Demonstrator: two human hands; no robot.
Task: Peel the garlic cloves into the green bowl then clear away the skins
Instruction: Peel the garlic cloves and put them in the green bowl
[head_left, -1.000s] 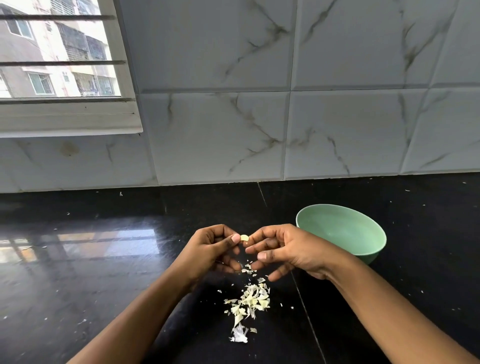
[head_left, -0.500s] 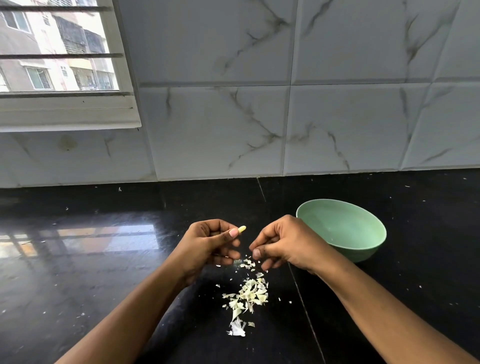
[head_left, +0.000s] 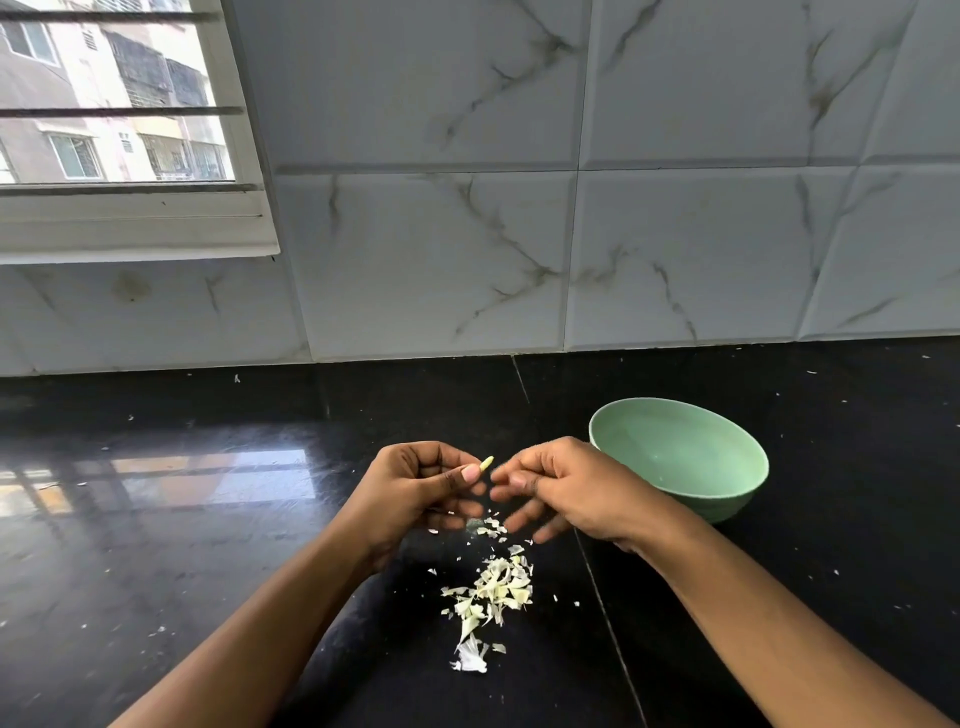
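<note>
Head view, left hand: curled in over the near middle of the counter, with thumb and forefinger pinching a small garlic clove.
Garlic clove: pale yellow, with only its tip poking out past the thumbnail. It is held up in the air, left of the bowl and not over it. The part that shows looks bare of skin, but the rest is hidden in the hand.
Right hand: just right of the clove and not touching it. The fingers are loosely spread and blurred. I see nothing in them, though a tiny scrap would be too small to make out.
Green bowl: upright on the counter, right of and just behind the right hand. The part of its inside that shows looks empty, and the near part is hidden by the hand.
Skins: a loose heap of pale flakes on the counter, near side of both hands, with stray bits scattered around it.
Done, as I judge it: a fair amount of peeling, going by the heap, and this clove is close to clean.
Left, as I judge it: drop the clove into the bowl, which calls for a short carry to the right. After that the whole heap and the scattered flecks need clearing, and that step has not begun.
</note>
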